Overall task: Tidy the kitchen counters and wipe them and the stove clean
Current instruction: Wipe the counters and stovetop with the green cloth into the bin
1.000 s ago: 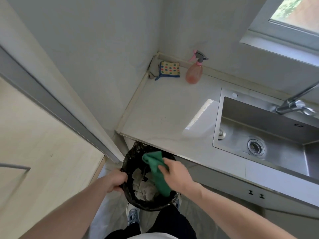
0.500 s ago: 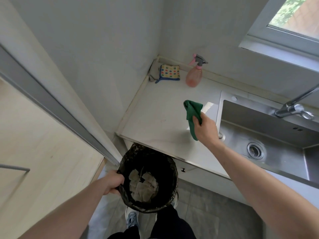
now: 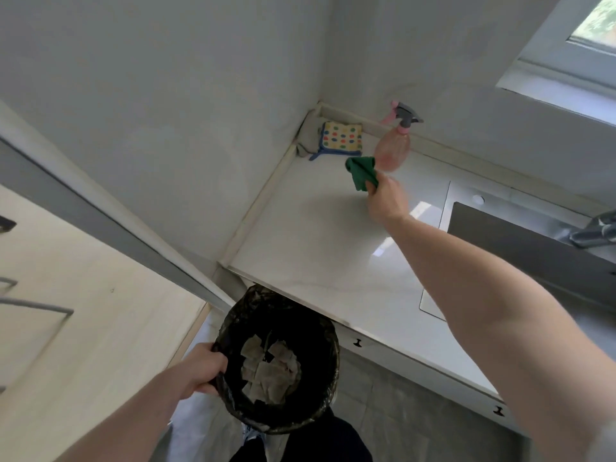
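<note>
My right hand (image 3: 386, 200) grips a green cloth (image 3: 361, 171) and reaches far over the white counter (image 3: 320, 248), close to the pink spray bottle (image 3: 393, 148) by the back wall. A dotted sponge cloth (image 3: 341, 137) lies in the back left corner. My left hand (image 3: 205, 370) holds the rim of a black-lined waste bin (image 3: 320, 331) below the counter's front edge; crumpled paper (image 3: 270, 370) lies inside it.
A steel sink (image 3: 520, 248) with a tap (image 3: 596, 230) lies to the right. White walls close the counter at left and back, with a window (image 3: 586, 38) above right. Cabinet fronts with black knobs (image 3: 357, 342) run under the counter. A wooden door (image 3: 83, 295) stands left.
My right hand carried the green cloth from over the bin across the counter to the back, near the spray bottle. The left hand kept hold of the bin.
</note>
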A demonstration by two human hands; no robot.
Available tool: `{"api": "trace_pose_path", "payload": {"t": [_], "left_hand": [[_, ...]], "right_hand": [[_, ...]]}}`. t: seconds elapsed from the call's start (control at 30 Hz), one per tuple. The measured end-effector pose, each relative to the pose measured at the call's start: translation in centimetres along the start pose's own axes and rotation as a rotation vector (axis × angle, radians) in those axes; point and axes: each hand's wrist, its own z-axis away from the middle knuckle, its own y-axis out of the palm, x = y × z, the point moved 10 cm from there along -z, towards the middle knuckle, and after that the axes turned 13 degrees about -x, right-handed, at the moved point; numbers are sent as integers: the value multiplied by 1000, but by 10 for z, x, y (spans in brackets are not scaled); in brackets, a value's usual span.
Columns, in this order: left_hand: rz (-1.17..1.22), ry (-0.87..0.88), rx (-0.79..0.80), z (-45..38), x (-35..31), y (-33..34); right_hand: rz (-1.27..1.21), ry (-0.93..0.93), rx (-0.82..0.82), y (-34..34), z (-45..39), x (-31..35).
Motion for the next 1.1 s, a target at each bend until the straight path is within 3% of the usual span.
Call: {"api": "trace_pose_path", "payload": {"t": [0.17,0.3,0.53,0.87,0.97,1.1], "left_hand": [[48,-27,-19,-4,9,6],[76,-46,-28,-6,14,10],[69,-42,-2,-6,18,15],[33,9,0,5,9,11],[27,19,2,6,10,7],[28,34,4,11,5,4]], "right_hand": [[0,59,179,65,7,9],[218,-13,311,105,36,7],[289,-237,227,89,73,28],[161,-348,285,74,188,45],[101,-299,284,60,190,41],[20,-141,138,31,156,28]]}}
